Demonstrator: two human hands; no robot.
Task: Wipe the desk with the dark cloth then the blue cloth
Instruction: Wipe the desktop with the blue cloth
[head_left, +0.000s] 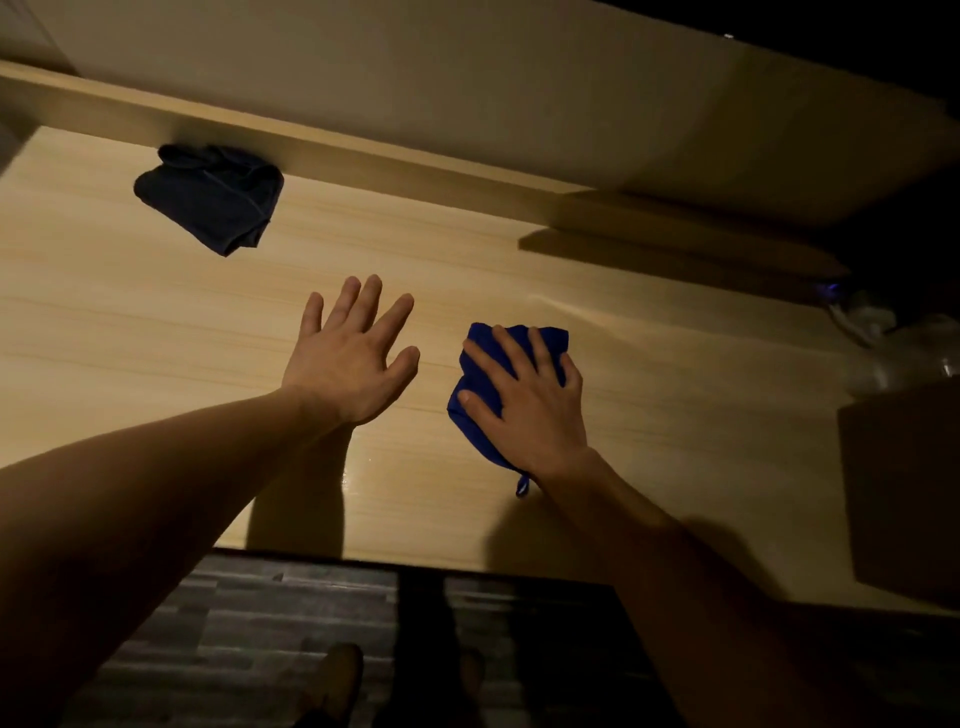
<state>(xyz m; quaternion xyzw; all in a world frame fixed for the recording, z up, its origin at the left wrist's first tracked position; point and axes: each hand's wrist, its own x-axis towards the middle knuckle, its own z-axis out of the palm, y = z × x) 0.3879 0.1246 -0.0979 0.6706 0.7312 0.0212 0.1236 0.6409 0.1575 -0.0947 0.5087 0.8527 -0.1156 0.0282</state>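
The light wooden desk (130, 322) fills the view. A crumpled dark cloth (210, 197) lies at its back left, against the raised back ledge, with no hand near it. My right hand (524, 400) presses flat on a bunched blue cloth (475, 374) in the middle right of the desk, fingers spread over it. A small loop of that cloth sticks out by my wrist. My left hand (348, 353) hovers or rests palm down just left of the blue cloth, fingers apart, holding nothing.
A brown box (904, 493) stands at the desk's right edge, with a clear plastic item (883, 332) behind it in shadow. A raised wooden ledge (363, 150) runs along the back. The desk's front edge and the dark floor lie below my arms.
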